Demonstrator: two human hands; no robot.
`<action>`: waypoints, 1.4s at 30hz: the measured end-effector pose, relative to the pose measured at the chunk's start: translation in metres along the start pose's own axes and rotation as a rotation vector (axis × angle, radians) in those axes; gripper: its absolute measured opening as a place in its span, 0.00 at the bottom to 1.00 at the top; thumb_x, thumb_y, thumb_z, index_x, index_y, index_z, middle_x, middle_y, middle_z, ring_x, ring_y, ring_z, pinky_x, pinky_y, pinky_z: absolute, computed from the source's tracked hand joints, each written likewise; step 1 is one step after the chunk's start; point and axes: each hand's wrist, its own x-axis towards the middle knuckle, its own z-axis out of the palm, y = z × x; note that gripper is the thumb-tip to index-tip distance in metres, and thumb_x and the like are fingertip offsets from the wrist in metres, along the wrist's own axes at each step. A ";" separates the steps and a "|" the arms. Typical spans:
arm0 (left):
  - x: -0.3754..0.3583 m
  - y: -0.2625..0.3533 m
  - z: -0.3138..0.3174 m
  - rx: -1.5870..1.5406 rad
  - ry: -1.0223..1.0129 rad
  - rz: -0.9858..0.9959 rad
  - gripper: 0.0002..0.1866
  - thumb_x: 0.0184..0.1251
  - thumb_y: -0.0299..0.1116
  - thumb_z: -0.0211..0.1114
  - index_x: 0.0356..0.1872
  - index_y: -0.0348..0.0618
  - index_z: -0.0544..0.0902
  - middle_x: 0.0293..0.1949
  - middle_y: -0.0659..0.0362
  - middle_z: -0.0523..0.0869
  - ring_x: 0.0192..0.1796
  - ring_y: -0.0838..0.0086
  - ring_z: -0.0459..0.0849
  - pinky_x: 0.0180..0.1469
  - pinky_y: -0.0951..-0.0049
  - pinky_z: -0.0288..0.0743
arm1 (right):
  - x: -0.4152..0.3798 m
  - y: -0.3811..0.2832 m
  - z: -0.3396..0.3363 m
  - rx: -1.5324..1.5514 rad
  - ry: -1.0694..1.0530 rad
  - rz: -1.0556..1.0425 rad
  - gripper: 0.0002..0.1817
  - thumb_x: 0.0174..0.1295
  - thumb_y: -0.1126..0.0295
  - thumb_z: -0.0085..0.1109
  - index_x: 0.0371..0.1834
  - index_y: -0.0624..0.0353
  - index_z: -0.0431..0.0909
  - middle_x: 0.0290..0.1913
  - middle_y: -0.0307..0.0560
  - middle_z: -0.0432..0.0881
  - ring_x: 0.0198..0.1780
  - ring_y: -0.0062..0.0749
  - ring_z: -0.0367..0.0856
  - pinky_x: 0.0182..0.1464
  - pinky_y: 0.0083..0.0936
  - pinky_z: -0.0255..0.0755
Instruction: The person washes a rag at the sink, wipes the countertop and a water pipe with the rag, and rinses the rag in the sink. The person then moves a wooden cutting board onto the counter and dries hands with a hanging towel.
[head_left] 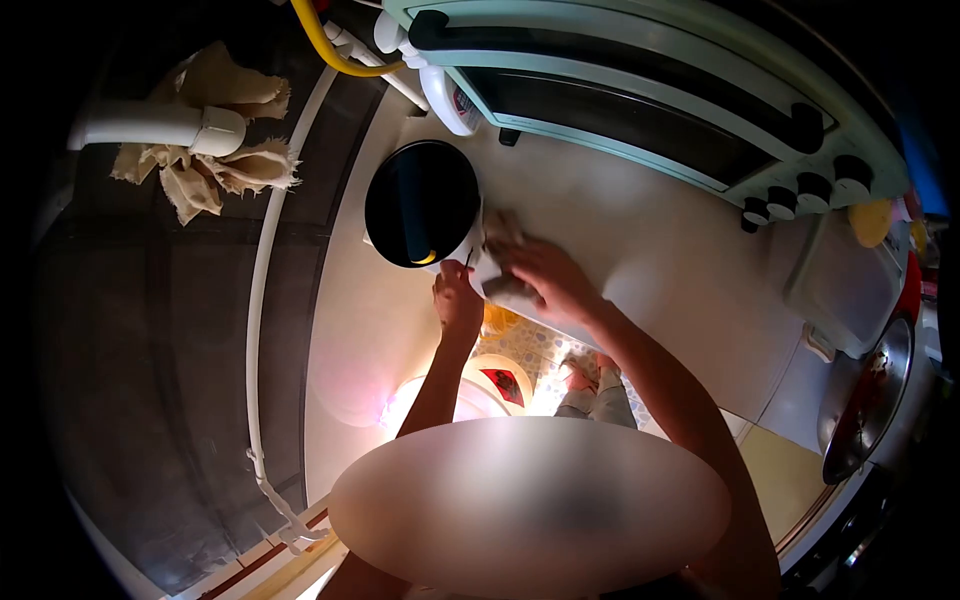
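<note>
1. As I lean over the white counter (640, 240), my right hand (548, 280) presses a cloth (503, 240) flat beside the black-topped appliance (422, 203).
2. My left hand (458, 300) grips its edge; steadying it should keep wiping strokes firm.

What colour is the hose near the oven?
Yellow; the hose shows best in the head view.

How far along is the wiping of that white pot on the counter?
In hand: the right hand presses a cloth against the side of the white pot, while the left hand steadies its near edge. The pot's dark inside shows no cloth in it. How clean the pot's wall is cannot be told.
</note>
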 end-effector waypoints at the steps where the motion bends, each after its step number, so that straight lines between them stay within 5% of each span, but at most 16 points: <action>1: -0.004 0.007 -0.013 -0.201 -0.037 -0.097 0.03 0.60 0.19 0.48 0.33 0.38 0.67 0.27 0.51 0.80 0.33 0.63 0.80 0.37 0.70 0.72 | -0.017 -0.012 -0.002 0.022 -0.054 -0.054 0.31 0.32 0.75 0.65 0.48 0.54 0.72 0.56 0.46 0.69 0.60 0.43 0.62 0.63 0.36 0.55; 4: -0.020 0.010 -0.040 -0.493 -0.076 -0.212 0.04 0.62 0.21 0.47 0.37 0.35 0.69 0.27 0.52 0.82 0.28 0.72 0.81 0.33 0.77 0.75 | -0.047 -0.011 -0.027 -0.027 -0.035 -0.010 0.37 0.26 0.78 0.66 0.50 0.52 0.71 0.55 0.43 0.70 0.62 0.43 0.61 0.64 0.40 0.55; 6: -0.027 0.010 -0.052 -0.592 -0.101 -0.337 0.09 0.63 0.21 0.48 0.42 0.32 0.71 0.29 0.53 0.82 0.29 0.74 0.80 0.35 0.78 0.74 | -0.028 0.004 -0.044 -0.201 0.100 0.289 0.40 0.28 0.81 0.63 0.55 0.56 0.65 0.59 0.54 0.63 0.63 0.52 0.57 0.62 0.49 0.52; 8: -0.030 0.017 -0.059 -0.689 -0.131 -0.453 0.07 0.64 0.23 0.49 0.39 0.31 0.74 0.30 0.55 0.82 0.29 0.77 0.78 0.36 0.80 0.71 | 0.013 0.021 -0.040 -0.328 0.334 0.452 0.38 0.34 0.79 0.59 0.57 0.58 0.61 0.61 0.58 0.60 0.63 0.54 0.56 0.61 0.49 0.50; 11: -0.020 0.048 -0.066 -0.709 -0.134 -0.536 0.06 0.63 0.22 0.51 0.37 0.32 0.74 0.30 0.54 0.82 0.28 0.78 0.77 0.32 0.82 0.70 | 0.070 0.033 -0.012 -0.323 0.371 0.517 0.36 0.38 0.73 0.59 0.57 0.59 0.63 0.64 0.55 0.57 0.63 0.53 0.55 0.62 0.45 0.50; 14: 0.002 0.089 -0.071 -0.802 -0.037 -0.332 0.05 0.61 0.21 0.53 0.38 0.34 0.75 0.31 0.55 0.82 0.28 0.79 0.77 0.30 0.83 0.69 | 0.058 0.007 0.002 -0.163 0.217 0.302 0.35 0.37 0.73 0.60 0.56 0.59 0.64 0.64 0.52 0.58 0.66 0.48 0.52 0.64 0.42 0.47; 19: 0.058 0.166 -0.103 -0.759 0.137 0.225 0.05 0.58 0.16 0.55 0.35 0.34 0.75 0.36 0.58 0.76 0.30 0.79 0.78 0.32 0.83 0.73 | -0.068 -0.029 -0.033 -0.028 -0.118 0.014 0.32 0.38 0.72 0.61 0.54 0.53 0.68 0.58 0.45 0.66 0.64 0.42 0.58 0.64 0.38 0.51; 22: 0.071 0.179 -0.112 -0.595 0.130 0.301 0.04 0.58 0.19 0.57 0.34 0.35 0.75 0.33 0.60 0.76 0.29 0.82 0.78 0.31 0.85 0.71 | -0.148 -0.030 -0.088 -0.034 0.045 0.299 0.27 0.38 0.77 0.56 0.49 0.58 0.69 0.54 0.52 0.68 0.57 0.49 0.64 0.59 0.45 0.55; 25: 0.059 0.159 -0.102 -0.585 0.186 0.097 0.05 0.55 0.19 0.60 0.33 0.37 0.78 0.29 0.59 0.76 0.25 0.82 0.75 0.26 0.86 0.69 | -0.236 -0.022 -0.117 -0.233 0.357 0.562 0.27 0.40 0.77 0.46 0.51 0.65 0.67 0.56 0.56 0.65 0.57 0.56 0.61 0.60 0.46 0.53; 27: 0.055 0.169 -0.111 -0.464 0.320 0.232 0.06 0.54 0.17 0.60 0.33 0.36 0.79 0.31 0.59 0.76 0.25 0.81 0.75 0.24 0.87 0.68 | -0.286 -0.029 -0.117 -0.308 0.414 0.855 0.29 0.43 0.75 0.44 0.56 0.64 0.64 0.61 0.57 0.62 0.62 0.54 0.56 0.63 0.48 0.45; 32: 0.087 0.260 -0.130 -0.448 0.379 0.646 0.10 0.50 0.15 0.61 0.34 0.37 0.81 0.31 0.58 0.75 0.26 0.78 0.74 0.25 0.85 0.68 | -0.283 -0.045 -0.066 -0.476 0.703 1.142 0.34 0.46 0.67 0.46 0.61 0.65 0.57 0.64 0.60 0.55 0.66 0.53 0.51 0.63 0.53 0.41; 35: 0.112 0.319 -0.127 -0.502 0.330 0.821 0.09 0.50 0.15 0.62 0.33 0.37 0.82 0.32 0.59 0.76 0.29 0.79 0.75 0.29 0.84 0.68 | -0.259 -0.046 -0.066 -0.451 0.719 1.101 0.36 0.40 0.69 0.46 0.60 0.63 0.58 0.64 0.60 0.55 0.64 0.55 0.53 0.63 0.54 0.42; 38: 0.116 0.379 -0.121 -0.333 0.313 0.981 0.10 0.47 0.20 0.65 0.33 0.40 0.81 0.27 0.58 0.78 0.28 0.68 0.78 0.29 0.77 0.72 | -0.253 -0.049 -0.076 -0.406 0.689 1.079 0.35 0.37 0.72 0.46 0.58 0.62 0.60 0.64 0.59 0.56 0.63 0.55 0.53 0.62 0.54 0.43; 42: 0.119 0.429 -0.095 -0.050 0.237 0.907 0.07 0.49 0.28 0.66 0.31 0.42 0.80 0.26 0.59 0.79 0.27 0.63 0.78 0.27 0.74 0.72 | -0.258 -0.045 -0.078 -0.396 0.650 1.040 0.35 0.36 0.72 0.46 0.57 0.61 0.61 0.63 0.58 0.56 0.63 0.54 0.54 0.62 0.53 0.45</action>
